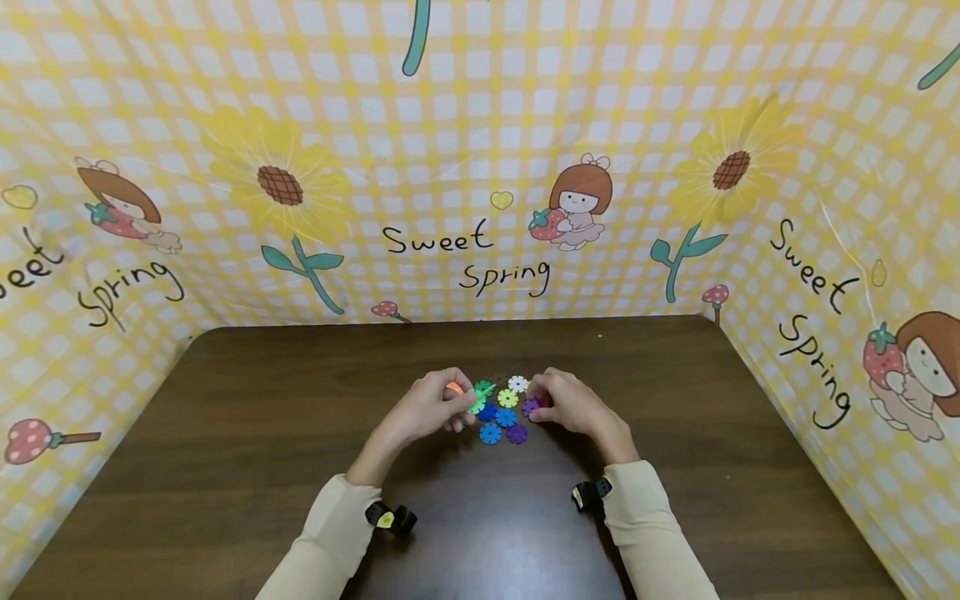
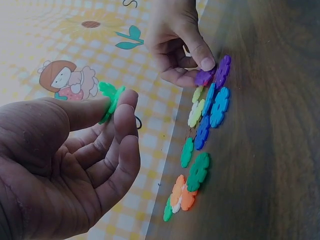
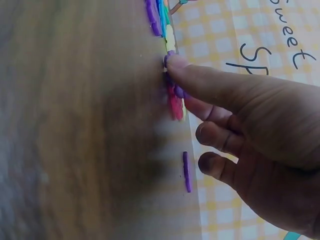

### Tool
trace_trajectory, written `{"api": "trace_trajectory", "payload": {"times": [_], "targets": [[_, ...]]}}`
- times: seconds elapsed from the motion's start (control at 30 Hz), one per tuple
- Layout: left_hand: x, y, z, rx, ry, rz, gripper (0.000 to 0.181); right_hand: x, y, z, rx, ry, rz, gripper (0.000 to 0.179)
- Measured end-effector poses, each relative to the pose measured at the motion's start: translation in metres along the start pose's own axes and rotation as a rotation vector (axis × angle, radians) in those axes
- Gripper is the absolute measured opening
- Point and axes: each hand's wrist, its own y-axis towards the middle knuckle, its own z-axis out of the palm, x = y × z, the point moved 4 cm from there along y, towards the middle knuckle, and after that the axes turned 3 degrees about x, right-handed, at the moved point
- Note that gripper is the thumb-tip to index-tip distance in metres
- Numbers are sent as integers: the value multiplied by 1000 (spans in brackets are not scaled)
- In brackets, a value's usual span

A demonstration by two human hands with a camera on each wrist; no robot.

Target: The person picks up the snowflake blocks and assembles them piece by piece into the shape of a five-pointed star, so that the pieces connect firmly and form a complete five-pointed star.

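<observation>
Head view bright, fairly even light, wide-angle stretch on the patterned cloth (image 1: 465, 108) toward the edges, pale glare on the near middle of the counter (image 1: 487, 508). Left wrist view dimmer, left hand (image 2: 75, 160) shaded. Right wrist view has counter blurred, soft dark shadow near right hand (image 3: 260, 130)

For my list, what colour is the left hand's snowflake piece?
Green snowflake piece, clearest in left wrist view.

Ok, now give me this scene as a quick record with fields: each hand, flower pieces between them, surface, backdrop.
Left hand: pinches bright green flower-shaped plastic, raised
Right hand: grips a purple piece
Between the hands: a white piece, a yellow piece, blue pieces, among others
Surface: dark brown table
Backdrop: yellow checked cloth reading "Sweet Spring"
</observation>
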Motion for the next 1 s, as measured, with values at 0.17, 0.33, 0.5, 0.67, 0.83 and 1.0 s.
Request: {"api": "trace_trajectory", "payload": {"times": [0.17, 0.33, 0.5, 0.67, 0.83, 1.0], "targets": [[-2, 0, 0, 1, -7, 2, 13, 5, 2, -3, -7, 18, -50, 13], [-2, -1, 1, 0, -4, 2, 13, 18, -1, -10, -8, 31, -87, 5], [-1, 0, 1, -3, -8, 2, 13, 29, -2, -17, -16, 51, -99, 5], [2, 3, 5, 11, -27, -12, 14, 39, -3, -23, -39, 64, -125, 8], [5, 4, 8, 26, -36, -13, 16, 48, -4, -25, -56, 104, -166, 12], [4, 3, 8, 19, -57, 1, 19, 57, -4, -27, -71, 123, -217, 13]]}}
